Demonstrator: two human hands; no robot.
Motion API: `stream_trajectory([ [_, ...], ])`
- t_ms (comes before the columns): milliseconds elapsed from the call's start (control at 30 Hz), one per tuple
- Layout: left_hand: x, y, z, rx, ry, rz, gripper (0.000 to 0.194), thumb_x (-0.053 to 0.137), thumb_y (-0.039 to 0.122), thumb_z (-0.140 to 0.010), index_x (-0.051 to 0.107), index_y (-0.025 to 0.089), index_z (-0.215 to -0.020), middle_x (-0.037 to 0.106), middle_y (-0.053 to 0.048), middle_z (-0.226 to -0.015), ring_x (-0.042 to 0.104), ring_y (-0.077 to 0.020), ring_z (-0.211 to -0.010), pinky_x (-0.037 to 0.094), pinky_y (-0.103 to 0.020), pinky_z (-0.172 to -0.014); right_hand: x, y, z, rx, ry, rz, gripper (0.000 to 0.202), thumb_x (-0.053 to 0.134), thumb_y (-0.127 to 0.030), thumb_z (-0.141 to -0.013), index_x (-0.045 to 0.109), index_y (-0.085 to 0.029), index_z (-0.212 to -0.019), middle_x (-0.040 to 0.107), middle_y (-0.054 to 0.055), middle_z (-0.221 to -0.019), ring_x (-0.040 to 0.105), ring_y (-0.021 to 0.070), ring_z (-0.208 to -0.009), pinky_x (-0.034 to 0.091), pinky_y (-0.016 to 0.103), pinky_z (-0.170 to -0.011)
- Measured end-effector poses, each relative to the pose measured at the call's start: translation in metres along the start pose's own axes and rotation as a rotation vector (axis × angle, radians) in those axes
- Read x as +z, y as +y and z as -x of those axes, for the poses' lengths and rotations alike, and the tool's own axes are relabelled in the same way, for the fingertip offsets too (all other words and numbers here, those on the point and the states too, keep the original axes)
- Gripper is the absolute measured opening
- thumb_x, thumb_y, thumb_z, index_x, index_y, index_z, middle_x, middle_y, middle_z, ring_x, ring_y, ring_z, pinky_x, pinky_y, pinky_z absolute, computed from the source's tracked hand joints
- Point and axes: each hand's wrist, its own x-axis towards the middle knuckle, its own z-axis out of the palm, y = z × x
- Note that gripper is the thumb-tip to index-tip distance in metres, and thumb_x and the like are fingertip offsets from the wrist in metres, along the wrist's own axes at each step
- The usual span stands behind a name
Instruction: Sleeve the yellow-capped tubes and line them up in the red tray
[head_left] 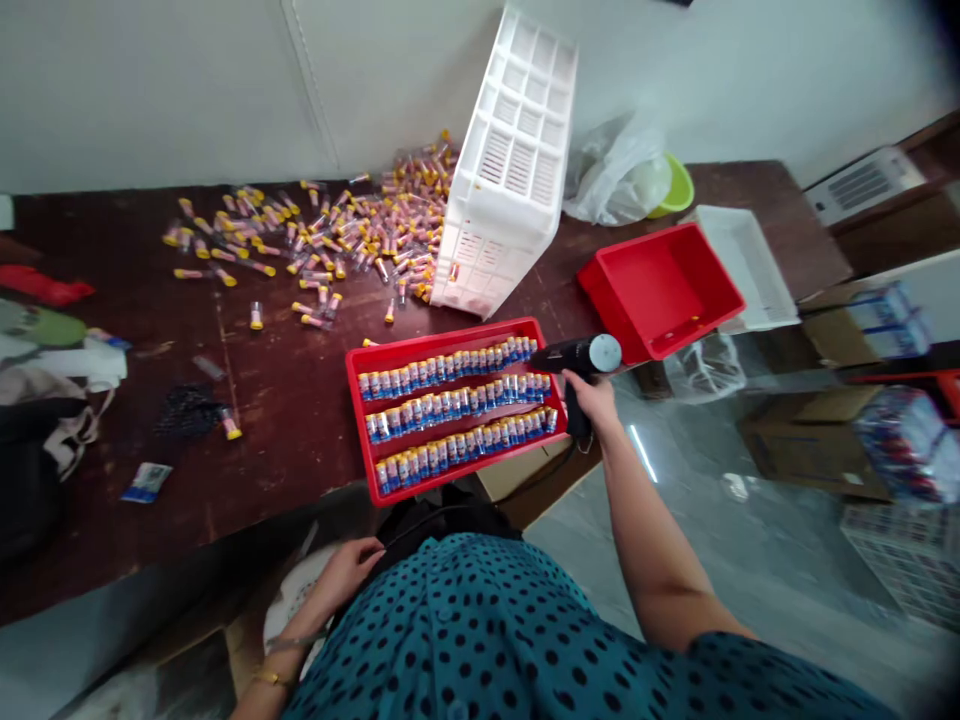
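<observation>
My right hand (591,402) grips the handle of a black hair dryer (568,356). The dryer's nozzle points left, at the right end of a shallow red tray (360,440). Three rows of small clear tubes with yellow caps and blue lower wraps (439,407) lie side by side in this tray. Low at the table's front edge, my left hand (351,570) rests by my lap, its fingers loosely extended and holding nothing.
Behind the tray, many loose yellow-capped tubes (352,235) are scattered beside a tilted white plastic basket (517,130). To the right sit a red bin (652,280), a white tray (742,260) and a plastic bag (619,180). Cardboard boxes (817,430) stand on the floor.
</observation>
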Motion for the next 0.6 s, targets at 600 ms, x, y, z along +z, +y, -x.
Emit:
stream_trajectory([
  [600, -0.005, -0.016, -0.004, -0.028, -0.022, -0.044, 0.043, 0.047, 0.055, -0.075, 0.068, 0.017, -0.075, 0.072, -0.006, -0.076, 0.063, -0.0266, -0.079, 0.045, -0.032, -0.071, 0.01, 0.034, 0.088, 0.122, -0.352, -0.003, 0.04, 0.078, -0.048, -0.071, 0.07, -0.011, -0.083, 0.071, 0.008, -0.063, 0.067, 0.0202, -0.052, 0.052, 0.026, -0.046],
])
